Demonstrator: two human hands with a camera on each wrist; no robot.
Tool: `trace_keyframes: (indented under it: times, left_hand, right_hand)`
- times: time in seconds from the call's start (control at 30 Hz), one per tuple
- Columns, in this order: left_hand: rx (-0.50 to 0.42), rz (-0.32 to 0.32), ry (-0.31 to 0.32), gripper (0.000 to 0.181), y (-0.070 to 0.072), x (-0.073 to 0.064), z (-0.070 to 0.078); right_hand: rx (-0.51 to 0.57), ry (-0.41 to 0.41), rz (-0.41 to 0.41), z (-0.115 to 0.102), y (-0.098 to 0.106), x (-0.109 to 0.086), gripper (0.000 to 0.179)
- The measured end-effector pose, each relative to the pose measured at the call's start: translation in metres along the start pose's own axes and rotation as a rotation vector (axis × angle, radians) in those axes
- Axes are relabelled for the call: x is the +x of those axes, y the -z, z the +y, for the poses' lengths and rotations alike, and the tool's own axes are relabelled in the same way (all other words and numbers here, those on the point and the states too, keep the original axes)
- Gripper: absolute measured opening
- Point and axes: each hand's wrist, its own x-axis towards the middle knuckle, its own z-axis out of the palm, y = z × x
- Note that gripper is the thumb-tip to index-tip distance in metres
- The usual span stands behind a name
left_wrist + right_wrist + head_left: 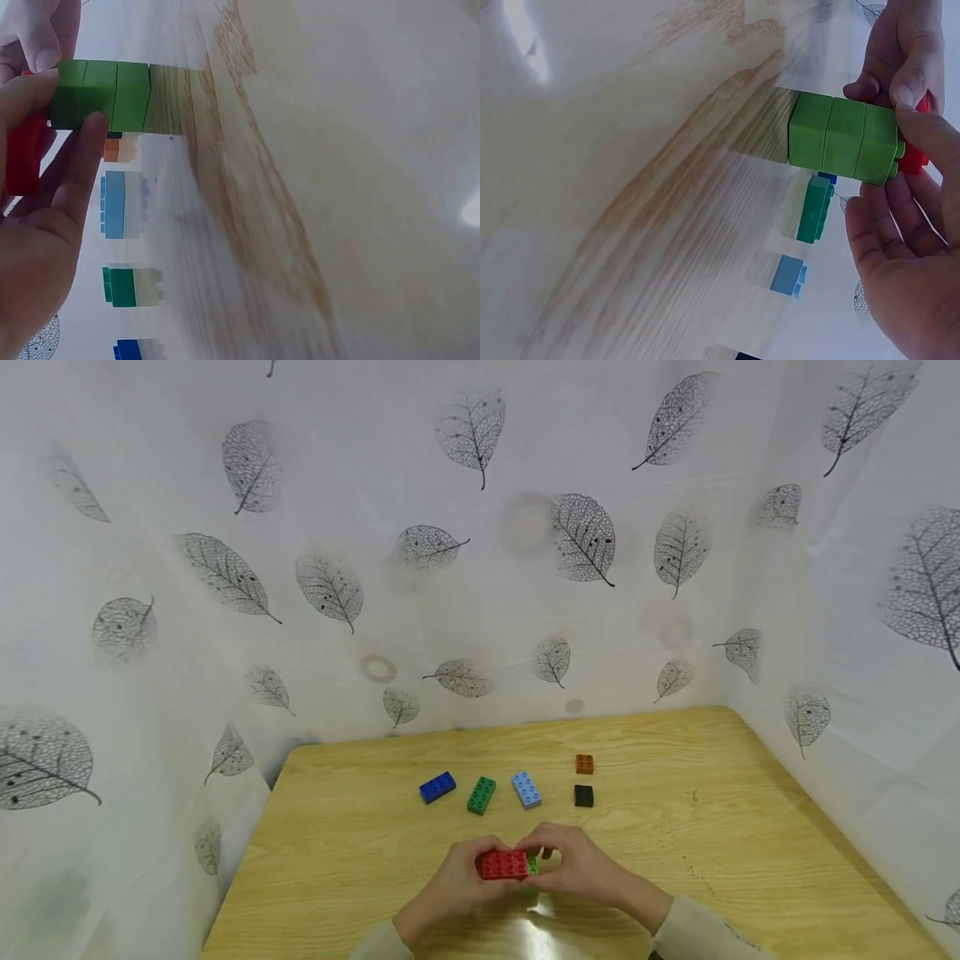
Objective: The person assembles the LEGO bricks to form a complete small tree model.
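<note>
A red building brick (505, 865) with studs lies flat on top of a stack of light green bricks (844, 135), which stands upright on the table and whose studs partly show. My left hand (459, 878) curls around the red brick from the left, thumb in front and fingers behind. In the left wrist view, one fingertip reaches the side of the green stack. From the right, my right hand (579, 865) pinches the red brick's right end between thumb and forefinger. The joint between red and green is partly hidden by the fingers.
Beyond my hands lie a dark blue brick (437, 787), a green brick (482, 795), a light blue brick (527, 790), a black brick (583, 796) and an orange-brown brick (584, 764). The wooden table (337, 835) ends at a leaf-patterned curtain (480, 610).
</note>
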Motion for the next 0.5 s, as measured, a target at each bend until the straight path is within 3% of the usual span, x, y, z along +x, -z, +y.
trace_keyframes:
  times: [0.5]
  left_hand:
    - [0.008, -0.030, 0.087, 0.023, 0.0033, 0.0029, 0.0100]
  right_hand:
    - [-0.007, 0.065, -0.004, 0.0002, 0.0008, -0.0006, 0.027]
